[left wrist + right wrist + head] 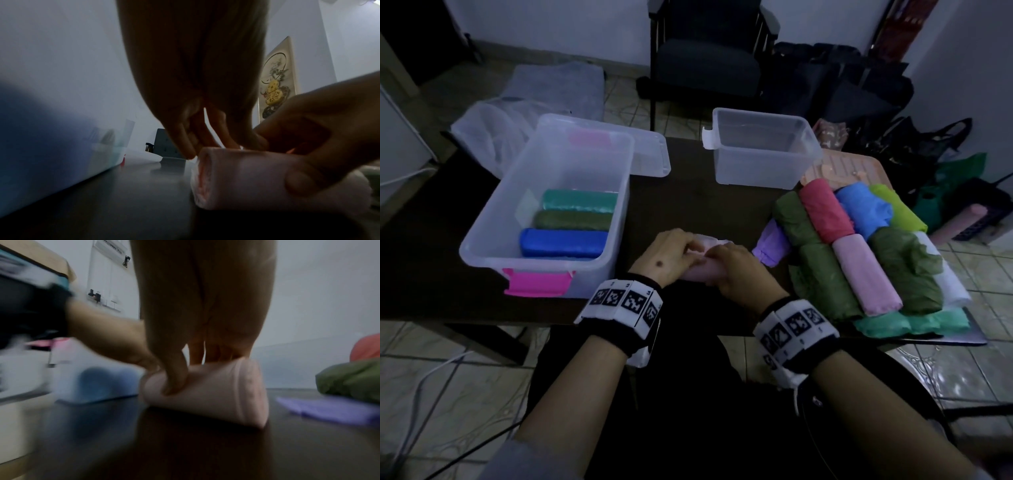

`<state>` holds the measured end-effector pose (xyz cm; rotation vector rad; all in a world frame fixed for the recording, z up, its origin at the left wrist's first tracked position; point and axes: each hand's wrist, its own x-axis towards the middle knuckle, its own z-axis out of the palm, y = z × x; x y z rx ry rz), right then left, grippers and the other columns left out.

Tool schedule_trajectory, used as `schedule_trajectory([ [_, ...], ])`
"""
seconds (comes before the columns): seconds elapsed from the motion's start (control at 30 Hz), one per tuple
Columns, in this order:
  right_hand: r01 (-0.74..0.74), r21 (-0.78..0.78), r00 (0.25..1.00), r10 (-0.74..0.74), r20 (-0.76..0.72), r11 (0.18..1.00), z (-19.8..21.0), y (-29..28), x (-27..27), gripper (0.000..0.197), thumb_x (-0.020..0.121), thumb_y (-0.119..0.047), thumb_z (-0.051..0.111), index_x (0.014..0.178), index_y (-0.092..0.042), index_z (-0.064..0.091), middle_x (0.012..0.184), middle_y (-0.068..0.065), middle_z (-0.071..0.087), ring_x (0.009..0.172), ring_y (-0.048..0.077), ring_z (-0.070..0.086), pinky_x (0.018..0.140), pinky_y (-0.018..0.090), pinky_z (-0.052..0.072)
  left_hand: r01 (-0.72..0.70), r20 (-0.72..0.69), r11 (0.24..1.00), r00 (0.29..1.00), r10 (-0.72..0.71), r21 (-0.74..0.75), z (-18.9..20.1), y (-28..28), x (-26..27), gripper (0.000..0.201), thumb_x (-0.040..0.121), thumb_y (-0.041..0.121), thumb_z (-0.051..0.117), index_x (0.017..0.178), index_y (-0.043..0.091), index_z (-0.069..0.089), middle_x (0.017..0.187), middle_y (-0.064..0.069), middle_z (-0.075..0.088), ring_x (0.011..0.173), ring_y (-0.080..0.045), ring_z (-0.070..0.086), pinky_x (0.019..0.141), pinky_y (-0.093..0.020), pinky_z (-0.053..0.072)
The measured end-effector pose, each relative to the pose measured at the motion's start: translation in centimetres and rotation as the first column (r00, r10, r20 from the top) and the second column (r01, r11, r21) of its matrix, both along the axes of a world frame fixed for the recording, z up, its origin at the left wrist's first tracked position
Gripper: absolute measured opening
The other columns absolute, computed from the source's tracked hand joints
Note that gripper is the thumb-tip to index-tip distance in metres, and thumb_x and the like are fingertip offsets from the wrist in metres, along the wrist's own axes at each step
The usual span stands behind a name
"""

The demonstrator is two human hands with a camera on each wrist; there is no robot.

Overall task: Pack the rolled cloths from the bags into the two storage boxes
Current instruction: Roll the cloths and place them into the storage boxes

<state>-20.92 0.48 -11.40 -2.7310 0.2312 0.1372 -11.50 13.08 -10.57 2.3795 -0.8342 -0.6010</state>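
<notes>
A pale pink rolled cloth (702, 270) (242, 177) (216, 395) lies on the dark table (688, 202) near its front edge. My left hand (671, 255) (205, 142) grips its left part with fingers curled over the top. My right hand (736, 267) (185, 379) holds its right part, thumb pressed into the near side. The left storage box (493, 240) holds a blue roll (563, 242), an olive roll (571, 219) and a teal roll (578, 200). The right storage box (763, 150) holds nothing.
Several rolled cloths (859, 246) in red, blue, green, pink and olive are stacked at the table's right. A lilac cloth (772, 245) (329, 408) lies beside them. A lid (650, 154) lies behind the left box. A dark chair (709, 51) and bags (842, 85) stand beyond the table.
</notes>
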Motion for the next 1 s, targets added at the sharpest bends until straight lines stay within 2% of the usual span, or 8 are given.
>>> schedule_trajectory([
  [0.07,0.001,0.037,0.996,0.003,-0.089,0.999,1.0,-0.7,1.1,0.041,0.082,-0.013,0.062,0.123,-0.013,0.056,0.125,0.011,0.055,0.115,0.027,0.052,0.096,0.031,0.04,0.034,-0.056,0.999,0.998,-0.032,0.025,-0.1,0.1,-0.1,0.031,0.087,0.025,0.064,0.117,0.024,0.061,0.111,0.001,0.055,0.098,-0.011,0.053,0.079,-0.022,0.037],
  [0.23,-0.071,0.041,0.944,0.08,-0.321,0.997,2.1,-2.4,3.8,0.047,0.082,-0.026,0.069,0.125,-0.014,0.055,0.124,0.007,0.057,0.114,0.022,0.054,0.093,0.028,0.04,0.011,-0.133,1.0,0.991,-0.009,0.016,0.0,0.0,0.8,0.038,0.085,0.024,0.065,0.122,0.024,0.059,0.122,-0.004,0.057,0.107,-0.016,0.055,0.081,-0.024,0.039],
  [0.33,-0.073,0.001,0.92,0.068,-0.386,0.997,2.5,-3.3,4.9,0.066,0.068,-0.043,0.079,0.124,-0.021,0.053,0.123,0.001,0.051,0.114,0.021,0.05,0.097,0.036,0.044,0.001,-0.149,0.999,0.989,0.004,0.037,-0.4,-0.2,1.2,0.038,0.085,0.027,0.065,0.122,0.027,0.058,0.126,-0.006,0.053,0.111,-0.019,0.054,0.082,-0.025,0.038],
  [0.5,-0.035,0.042,0.897,0.05,-0.439,0.999,1.8,-3.2,5.4,0.099,0.056,-0.049,0.084,0.137,-0.019,0.035,0.131,-0.003,0.046,0.117,0.017,0.048,0.102,0.038,0.04,-0.01,-0.155,0.999,0.988,0.017,0.042,-0.9,-0.5,1.5,0.039,0.085,0.027,0.065,0.123,0.028,0.057,0.128,-0.007,0.051,0.113,-0.021,0.053,0.084,-0.027,0.04],
  [0.6,-0.085,-0.011,0.917,0.074,-0.391,0.996,1.3,-2.8,5.4,0.079,0.059,-0.054,0.081,0.122,-0.018,0.052,0.112,-0.004,0.057,0.101,0.015,0.053,0.086,0.028,0.042,0.005,-0.141,0.999,0.99,0.001,0.039,-1.0,-0.5,1.4,0.037,0.085,0.026,0.064,0.121,0.027,0.058,0.125,-0.007,0.053,0.112,-0.021,0.054,0.087,-0.029,0.042],
  [0.67,-0.134,-0.04,0.936,0.113,-0.332,0.99,1.4,-2.5,5.1,0.068,0.066,-0.055,0.076,0.117,-0.015,0.057,0.102,-0.001,0.051,0.098,0.016,0.05,0.081,0.025,0.036,0.0,-0.124,0.999,0.992,0.004,0.033,-1.0,-0.5,1.4,0.035,0.085,0.028,0.064,0.12,0.029,0.058,0.124,-0.006,0.054,0.11,-0.021,0.055,0.086,-0.028,0.041],
  [0.83,-0.138,-0.088,0.953,0.107,-0.285,0.987,1.1,-1.5,2.9,0.058,0.086,-0.046,0.06,0.13,-0.012,0.043,0.124,0.011,0.044,0.116,0.027,0.045,0.095,0.037,0.038,0.003,-0.09,0.996,0.996,0.005,0.088,-0.2,-1.4,1.5,0.03,0.087,0.021,0.062,0.117,0.022,0.062,0.118,-0.004,0.06,0.104,-0.019,0.057,0.084,-0.027,0.041],
  [1.0,-0.156,-0.239,0.981,0.121,-0.153,0.959,-0.1,-0.6,1.3,0.047,0.094,-0.032,0.048,0.133,-0.009,0.037,0.13,0.012,0.042,0.119,0.029,0.043,0.092,0.037,0.037,-0.013,-0.057,0.989,0.998,0.022,0.146,2.3,-1.8,1.0,0.026,0.093,0.017,0.052,0.116,0.012,0.063,0.121,-0.01,0.06,0.108,-0.024,0.058,0.09,-0.033,0.046],
])
